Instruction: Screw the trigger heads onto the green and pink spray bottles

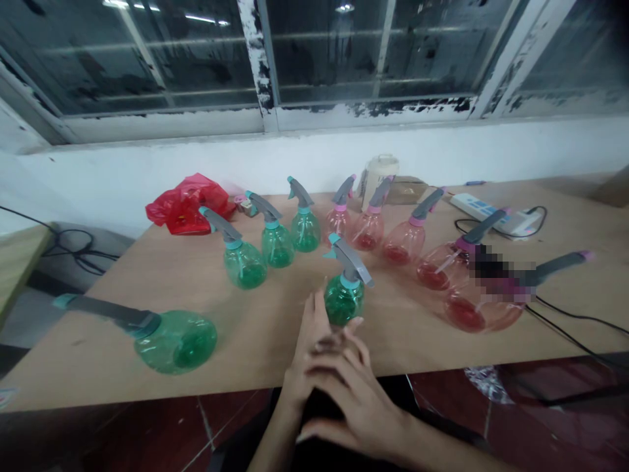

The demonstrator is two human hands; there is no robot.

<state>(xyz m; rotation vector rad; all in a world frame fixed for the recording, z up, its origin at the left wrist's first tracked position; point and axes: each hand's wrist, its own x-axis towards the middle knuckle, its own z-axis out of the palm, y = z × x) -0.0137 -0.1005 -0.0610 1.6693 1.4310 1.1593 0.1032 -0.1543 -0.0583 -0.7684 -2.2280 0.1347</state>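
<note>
A green spray bottle [344, 303] with a grey and teal trigger head stands in front of me near the table's middle. My left hand [314, 331] is at its near left side, fingers stretched out and seemingly touching it. My right hand [351, 390] crosses over the left one, its fingers and thumb apart, partly hiding the left palm and thumb. Other green spray bottles [246, 265] line the left, the nearest one [177, 341] appearing strongly tilted toward the wide view's edge. Pink spray bottles [403, 241] form a row on the right.
A red plastic bag [189, 203] lies at the back left. Behind the pink bottles are a pale container [381, 174] and a power strip [496, 215]. Black cables [570, 328] cross the right side. The wooden table [255, 354] ends just before my body.
</note>
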